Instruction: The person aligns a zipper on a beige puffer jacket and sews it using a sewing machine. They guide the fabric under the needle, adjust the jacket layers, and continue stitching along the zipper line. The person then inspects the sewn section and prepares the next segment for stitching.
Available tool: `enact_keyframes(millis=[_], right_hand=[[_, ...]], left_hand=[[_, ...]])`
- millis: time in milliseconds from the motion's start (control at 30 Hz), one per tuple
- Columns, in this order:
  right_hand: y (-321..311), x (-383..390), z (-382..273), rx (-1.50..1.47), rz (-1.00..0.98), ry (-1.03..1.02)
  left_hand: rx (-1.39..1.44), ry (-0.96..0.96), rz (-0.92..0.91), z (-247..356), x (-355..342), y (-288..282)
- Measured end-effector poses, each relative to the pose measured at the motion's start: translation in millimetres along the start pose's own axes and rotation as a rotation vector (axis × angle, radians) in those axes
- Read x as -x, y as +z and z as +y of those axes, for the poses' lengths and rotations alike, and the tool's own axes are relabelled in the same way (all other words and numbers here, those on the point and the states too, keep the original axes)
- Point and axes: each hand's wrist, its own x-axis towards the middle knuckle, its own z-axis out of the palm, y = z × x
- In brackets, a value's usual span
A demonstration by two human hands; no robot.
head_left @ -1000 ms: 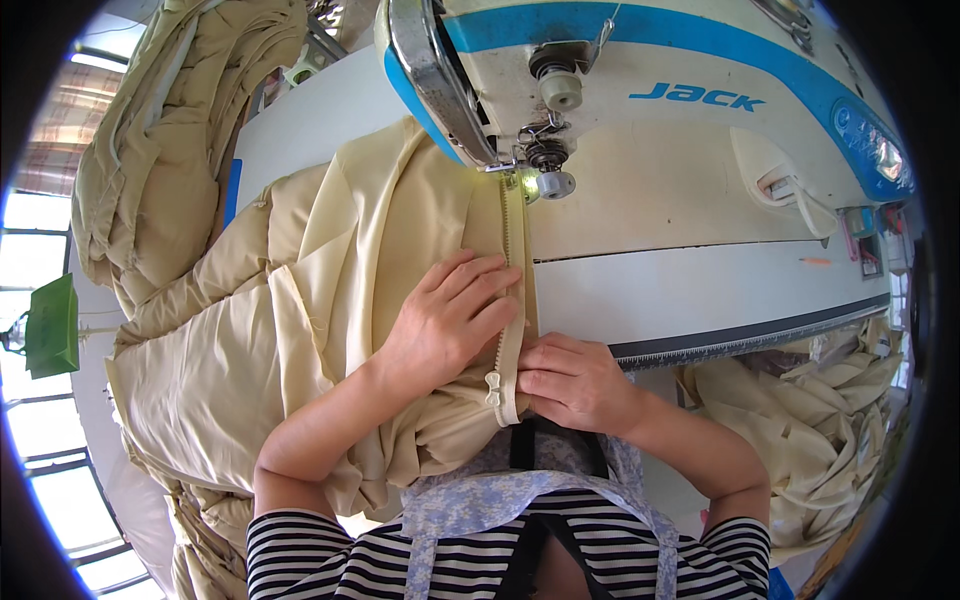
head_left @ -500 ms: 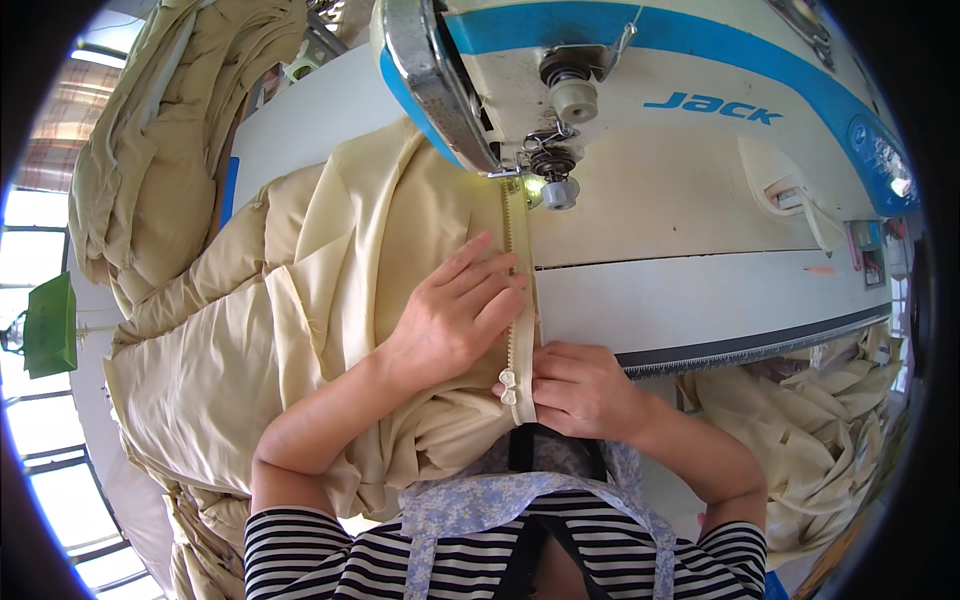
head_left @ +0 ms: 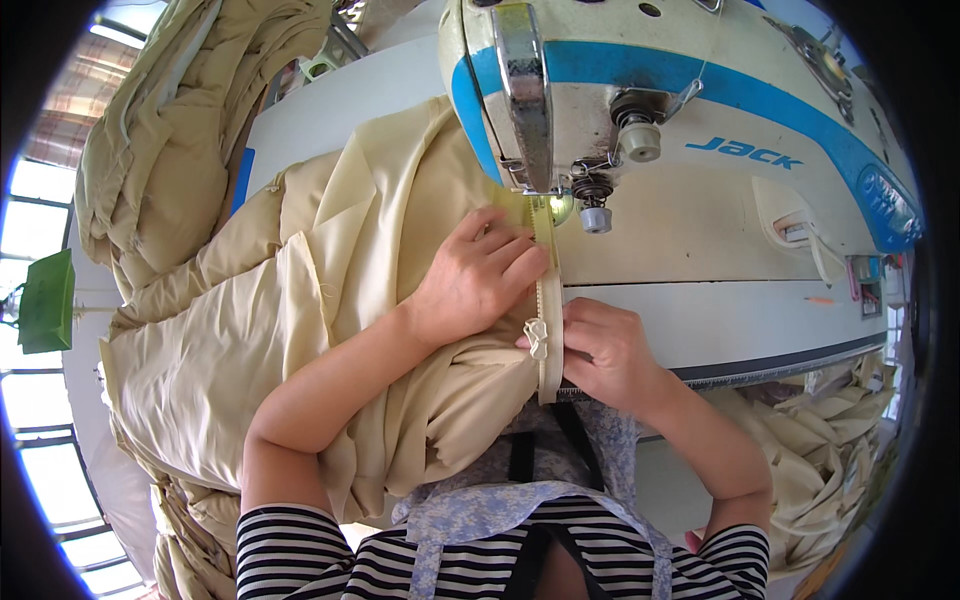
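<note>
A cream zipper runs along the edge of beige padded fabric, its far end under the needle area of the sewing machine. My left hand rests on the fabric, fingers curled in at the zipper's edge just in front of the machine; its fingertips are partly blurred. Lower down, my right hand pinches the zipper tape from the right side, beside the pale slider. The zipper's near end hangs over the table's front edge.
Folded beige fabric is heaped at the back left, and more beige cloth lies at the lower right. A ruler strip lines the table's front edge. A green box-like object stands at the far left.
The zipper and fabric have moved farther in under the machine, both hands travelling with them. My left fingers are more curled now. The whole view has also shifted.
</note>
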Motion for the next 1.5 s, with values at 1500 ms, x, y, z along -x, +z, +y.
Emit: enact_keyframes(millis=[1500], right_hand=[[88.7, 24.0, -50.1, 0.472, 0.028, -0.628]], left_hand=[[1.486, -1.506, -0.121, 167.2, 300.5, -236.6]])
